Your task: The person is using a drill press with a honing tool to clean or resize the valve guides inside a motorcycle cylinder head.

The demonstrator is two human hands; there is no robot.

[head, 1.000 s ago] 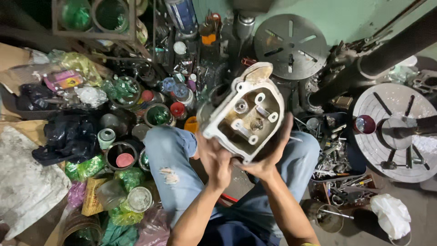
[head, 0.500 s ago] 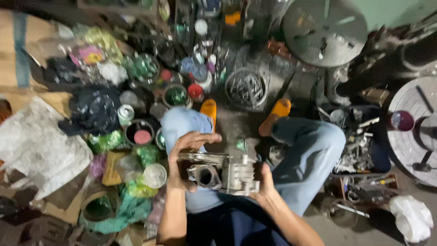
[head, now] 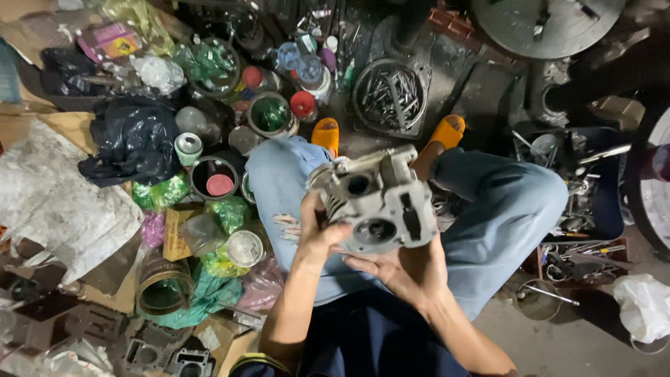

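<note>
Left of knees, tin (head: 215, 179) holding pink lid (head: 220, 185), bowl (head: 398, 100) of bolts (head: 392, 98)

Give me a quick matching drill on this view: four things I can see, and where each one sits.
Things:
1. grey metal engine part
2. black plastic bag
3. orange slippers
4. white bag

Places:
A. lower right, on the floor
B. left of the knee, among the cans
C. held in both hands over the lap
D. on the feet, top centre

Pairs: 1-C, 2-B, 3-D, 4-A
</note>
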